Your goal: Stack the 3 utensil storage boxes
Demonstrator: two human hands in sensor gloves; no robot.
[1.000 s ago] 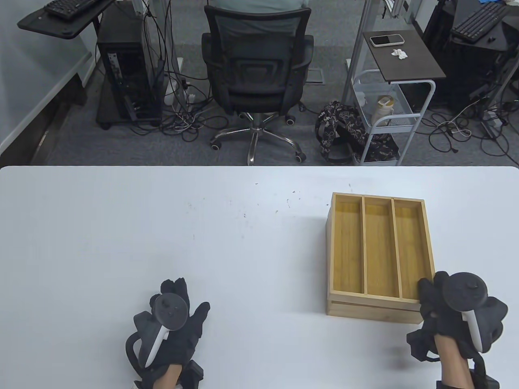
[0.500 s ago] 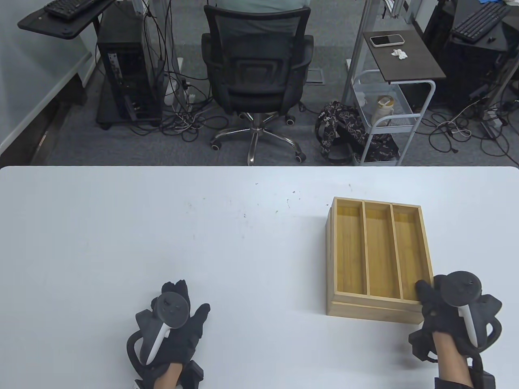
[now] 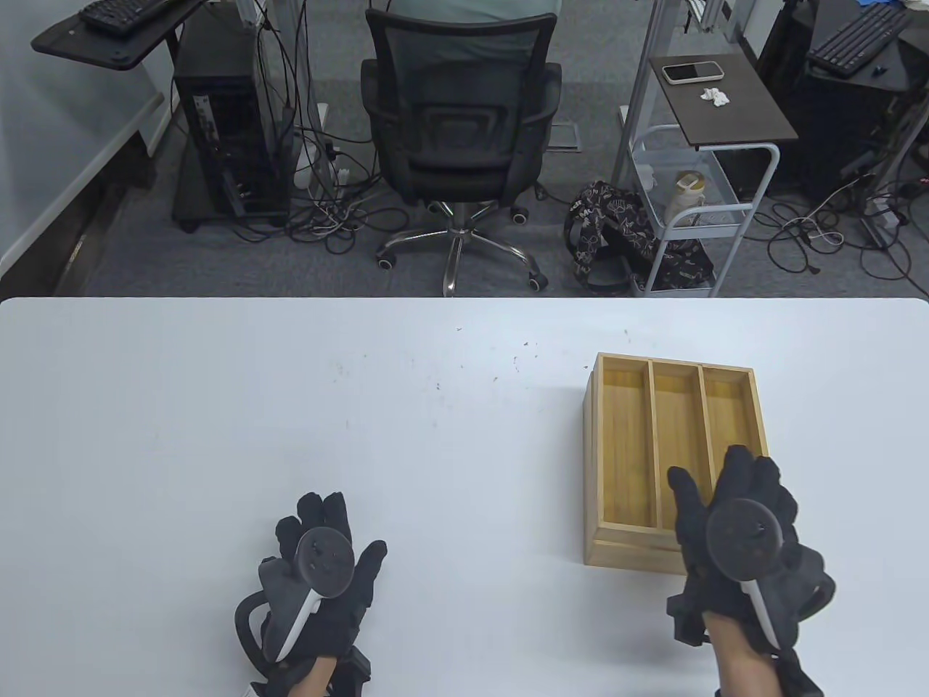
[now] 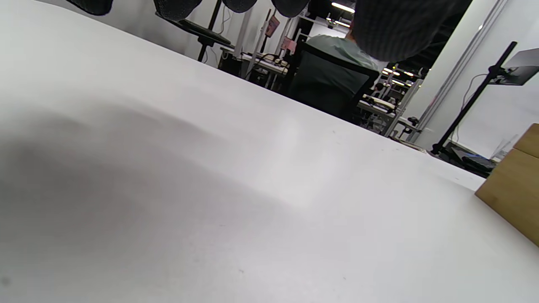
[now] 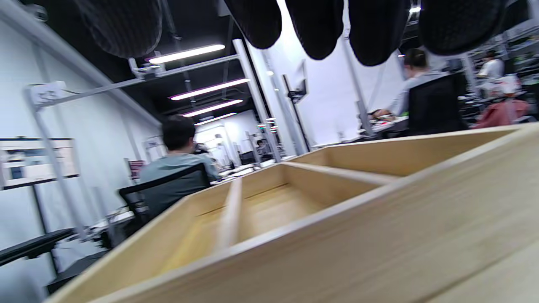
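I am looking down at the white table (image 3: pixel 290 406), where the wooden boxes (image 3: pixel 639 450) are sitting stacked on the right half, the top one lying slightly askew on the one under it. The top box is showing three long compartments running away from me. I can make out two layers along the near edge; I cannot tell whether a third is in the pile.

My right hand (image 3: pixel 740 530) is hovering over the near right corner of the top box, fingers (image 3: pixel 737 468) stretched forward and spread apart, the thumb out to the left. In the right wrist view the fingertips (image 5: pixel 318 29) are hanging free above the open compartments of the box (image 5: pixel 294 235), gripping nothing. I cannot tell whether the palm is touching the rim.

My left hand (image 3: pixel 323 573) is lying well apart from the boxes on the near left part of the table, fingers loosely spread and holding nothing. In the left wrist view its fingertips (image 4: pixel 391 29) are hanging above the bare table (image 4: pixel 210 189), with a corner of the stack (image 4: pixel 513 189) showing at the right edge.

Beyond the far edge of the table, a black office chair (image 3: pixel 461 123) is standing with someone seated in it.
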